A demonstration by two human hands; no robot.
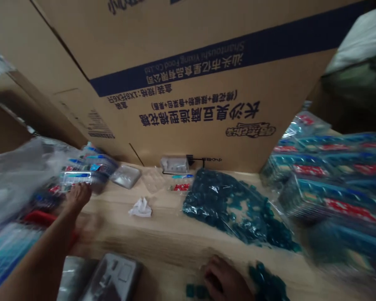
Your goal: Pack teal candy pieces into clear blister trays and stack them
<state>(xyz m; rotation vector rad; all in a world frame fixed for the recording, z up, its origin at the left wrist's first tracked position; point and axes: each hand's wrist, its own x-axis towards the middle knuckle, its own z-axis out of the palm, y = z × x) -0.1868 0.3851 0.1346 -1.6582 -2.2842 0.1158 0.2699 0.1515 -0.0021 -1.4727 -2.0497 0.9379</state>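
My left hand [77,196] reaches out to the left and rests against a stack of clear packaged items [84,171]; its fingers are blurred and mostly hidden. My right hand [224,280] lies at the bottom of the view on the wooden table [163,234], fingers curled down beside loose teal pieces [266,284]. What the fingers hold, if anything, is hidden. A clear bag of teal pieces [235,209] lies just beyond it.
A big cardboard box with blue print [188,83] stands at the back. Stacked blue-and-red packs [329,175] fill the right. Clear plastic trays [113,276] lie near the front left. A crumpled white scrap [140,208] and a small clear case [125,175] sit mid-table.
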